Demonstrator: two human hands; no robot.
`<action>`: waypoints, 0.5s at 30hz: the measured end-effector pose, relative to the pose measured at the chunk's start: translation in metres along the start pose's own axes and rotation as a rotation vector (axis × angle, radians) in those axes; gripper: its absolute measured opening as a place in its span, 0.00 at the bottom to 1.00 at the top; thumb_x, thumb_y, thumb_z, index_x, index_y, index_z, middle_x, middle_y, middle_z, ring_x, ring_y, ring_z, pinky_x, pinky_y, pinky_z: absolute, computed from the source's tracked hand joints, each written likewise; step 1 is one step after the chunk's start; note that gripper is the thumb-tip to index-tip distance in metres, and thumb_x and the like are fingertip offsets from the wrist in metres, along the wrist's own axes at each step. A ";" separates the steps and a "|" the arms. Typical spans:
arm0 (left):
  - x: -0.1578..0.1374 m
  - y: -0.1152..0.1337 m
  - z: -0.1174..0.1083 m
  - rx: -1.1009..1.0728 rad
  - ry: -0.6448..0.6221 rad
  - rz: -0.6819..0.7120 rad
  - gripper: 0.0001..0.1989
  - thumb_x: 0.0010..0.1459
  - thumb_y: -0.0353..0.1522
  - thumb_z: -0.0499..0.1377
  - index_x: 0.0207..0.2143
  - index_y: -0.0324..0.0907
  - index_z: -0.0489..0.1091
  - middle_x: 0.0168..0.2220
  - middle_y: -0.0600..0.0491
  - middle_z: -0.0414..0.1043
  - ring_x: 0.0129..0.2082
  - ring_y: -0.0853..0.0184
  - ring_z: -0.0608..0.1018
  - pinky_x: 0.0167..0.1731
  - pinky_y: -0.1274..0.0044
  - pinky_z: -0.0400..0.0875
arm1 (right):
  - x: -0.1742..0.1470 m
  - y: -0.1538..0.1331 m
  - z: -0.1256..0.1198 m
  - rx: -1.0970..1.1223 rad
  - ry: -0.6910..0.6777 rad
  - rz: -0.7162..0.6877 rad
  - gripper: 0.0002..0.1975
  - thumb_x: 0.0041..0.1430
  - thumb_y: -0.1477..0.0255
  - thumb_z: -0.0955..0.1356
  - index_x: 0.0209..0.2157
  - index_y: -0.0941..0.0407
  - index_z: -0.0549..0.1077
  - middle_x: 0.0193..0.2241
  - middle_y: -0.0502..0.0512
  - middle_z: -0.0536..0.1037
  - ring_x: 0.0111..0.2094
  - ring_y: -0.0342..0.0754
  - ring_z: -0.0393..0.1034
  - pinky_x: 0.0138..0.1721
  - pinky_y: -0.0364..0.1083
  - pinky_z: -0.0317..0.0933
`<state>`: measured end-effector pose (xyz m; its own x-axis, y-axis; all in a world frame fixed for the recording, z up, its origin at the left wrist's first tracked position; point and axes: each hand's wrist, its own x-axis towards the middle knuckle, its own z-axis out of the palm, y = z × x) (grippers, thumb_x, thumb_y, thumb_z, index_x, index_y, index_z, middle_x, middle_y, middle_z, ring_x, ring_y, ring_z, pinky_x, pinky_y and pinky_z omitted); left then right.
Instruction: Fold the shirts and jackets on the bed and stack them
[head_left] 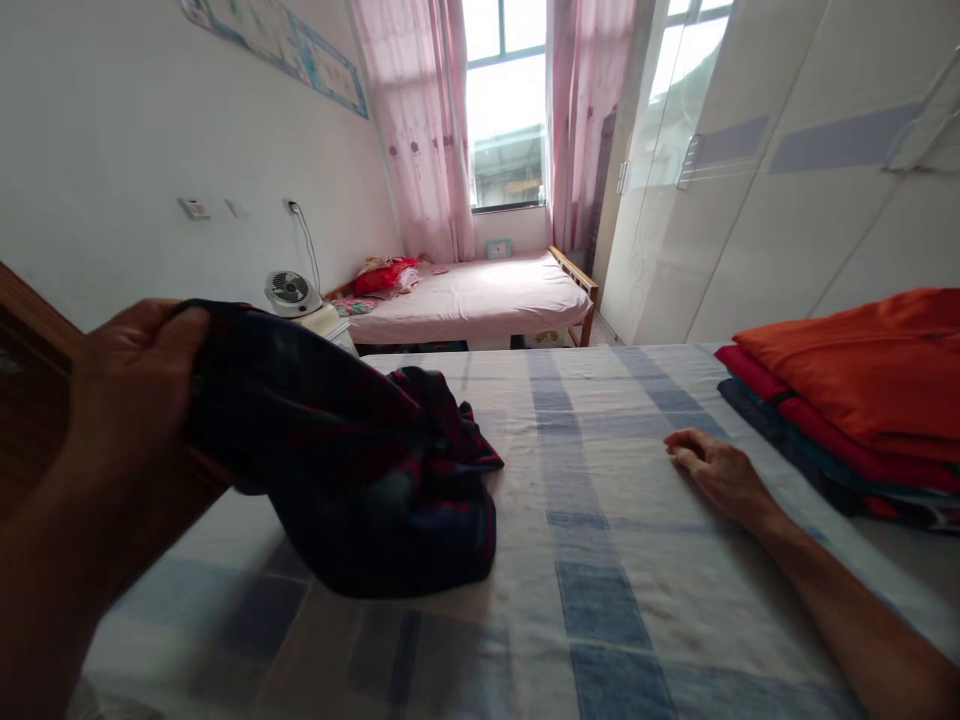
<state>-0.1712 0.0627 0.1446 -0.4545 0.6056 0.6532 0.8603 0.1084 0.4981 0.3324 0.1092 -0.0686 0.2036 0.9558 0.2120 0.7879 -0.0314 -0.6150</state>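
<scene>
On the left, my left hand [150,360] grips one end of a dark garment [360,470] with thin red stripes. Its fingers are closed on the cloth. From there the garment hangs crumpled, its lower part over the bed sheet [592,590]; its exact kind cannot be made out. My right hand [716,475] rests low over the blue-and-white sheet, with loosely curled fingers held together and nothing visible in them. Just to the right of this hand lies a stack of folded clothes, with an orange garment [862,370] on top and red and dark ones beneath.
Beyond this bed stands a smaller bed [480,300] with a pink sheet and a wooden end rail. A small fan [291,292] sits on a bedside stand at the left wall. White wardrobe doors [750,200] line the right side. Dark brown wood [45,400] edges the left.
</scene>
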 end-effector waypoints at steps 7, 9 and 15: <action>-0.099 -0.032 0.052 0.292 -0.952 0.497 0.42 0.45 0.45 0.62 0.62 0.49 0.52 0.55 0.46 0.66 0.50 0.53 0.73 0.45 0.66 0.69 | 0.000 0.000 -0.001 -0.042 -0.021 0.007 0.16 0.47 0.62 0.60 0.34 0.53 0.73 0.32 0.54 0.78 0.35 0.52 0.71 0.38 0.48 0.60; -0.116 -0.037 0.069 0.453 -0.920 0.497 0.40 0.49 0.38 0.59 0.63 0.49 0.50 0.51 0.46 0.69 0.47 0.53 0.75 0.39 0.68 0.71 | -0.001 -0.001 -0.001 -0.042 -0.018 0.010 0.16 0.47 0.62 0.60 0.34 0.53 0.73 0.32 0.54 0.78 0.35 0.52 0.71 0.38 0.48 0.60; -0.031 -0.027 0.040 0.537 -0.439 0.414 0.21 0.61 0.37 0.45 0.53 0.35 0.60 0.51 0.40 0.66 0.45 0.51 0.73 0.39 0.63 0.68 | -0.003 -0.004 -0.001 -0.044 -0.020 -0.001 0.16 0.48 0.63 0.60 0.35 0.54 0.72 0.33 0.54 0.78 0.35 0.51 0.71 0.39 0.48 0.61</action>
<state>-0.1712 0.0722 0.0880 -0.0380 0.9219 0.3855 0.9832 0.1034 -0.1503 0.3298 0.1064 -0.0658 0.1917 0.9615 0.1970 0.8128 -0.0430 -0.5809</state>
